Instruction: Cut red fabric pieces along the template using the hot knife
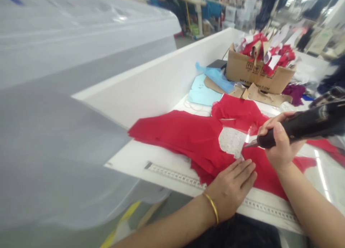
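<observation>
Our right hand (280,142) gripping black cutter (309,124), blade at red fabric (183,140); left hand (230,188) flat on fabric, on counter (140,162).

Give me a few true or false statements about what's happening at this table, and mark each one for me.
1. The left hand lies flat on the red fabric. True.
2. The right hand holds a black-handled cutting tool. True.
3. The gold bangle is on the right wrist. False: it is on the left wrist.
4. The cardboard box holds blue scraps. False: it holds red and white scraps.
</observation>
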Available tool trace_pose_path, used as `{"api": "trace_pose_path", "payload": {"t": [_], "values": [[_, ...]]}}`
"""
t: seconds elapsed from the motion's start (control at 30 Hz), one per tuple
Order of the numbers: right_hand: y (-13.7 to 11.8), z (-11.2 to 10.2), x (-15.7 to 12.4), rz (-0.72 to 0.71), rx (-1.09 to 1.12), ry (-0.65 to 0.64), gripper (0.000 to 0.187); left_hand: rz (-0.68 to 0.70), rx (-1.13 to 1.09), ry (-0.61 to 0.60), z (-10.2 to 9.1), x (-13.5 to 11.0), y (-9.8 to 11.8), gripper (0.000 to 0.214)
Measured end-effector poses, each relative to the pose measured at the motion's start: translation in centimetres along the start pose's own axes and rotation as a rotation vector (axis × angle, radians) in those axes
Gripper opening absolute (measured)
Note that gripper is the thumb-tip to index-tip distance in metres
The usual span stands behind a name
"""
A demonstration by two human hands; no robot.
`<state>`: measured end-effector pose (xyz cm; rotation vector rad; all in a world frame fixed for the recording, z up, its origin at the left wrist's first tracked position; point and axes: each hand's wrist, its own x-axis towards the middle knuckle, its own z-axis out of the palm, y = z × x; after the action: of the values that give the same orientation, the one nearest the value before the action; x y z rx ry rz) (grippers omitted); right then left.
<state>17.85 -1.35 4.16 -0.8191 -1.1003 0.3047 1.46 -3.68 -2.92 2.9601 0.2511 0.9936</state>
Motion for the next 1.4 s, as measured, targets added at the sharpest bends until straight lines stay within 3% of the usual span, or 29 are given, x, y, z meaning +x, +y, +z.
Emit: {"api": "trace_pose_path", "payload": {"t": [0.33, 0.57, 0.9, 1.13, 1.4], "values": [[-1.2, 0.4, -1.2, 0.025, 0.022, -0.092, 0.013, -0.001, -0.002, 0.041, 0.0, 0.2, 0.0, 0.031], [-3.2, -0.9, -1.5, 0.069, -0.007, -0.089, 0.018, 0.079, -0.098, 0.069, -0.8, -0.1, 0.4, 0.028], [-3.7, -1.1, -2.1, 0.071, -0.006, -0.085, 0.012, 0.082, -0.098, 0.134, -1.2, 0.4, 0.4, 0.03], [-5.5, -2.5, -2.8, 0.146, -0.032, -0.165, 0.012, 0.09, -0.105, 0.146, -1.1, -0.1, 0.5, 0.026], [-5.6, -2.6, -2.9, 0.113, -0.013, -0.114, 0.014, 0.086, -0.147, 0.16, -1.8, 0.2, 0.4, 0.021]]}}
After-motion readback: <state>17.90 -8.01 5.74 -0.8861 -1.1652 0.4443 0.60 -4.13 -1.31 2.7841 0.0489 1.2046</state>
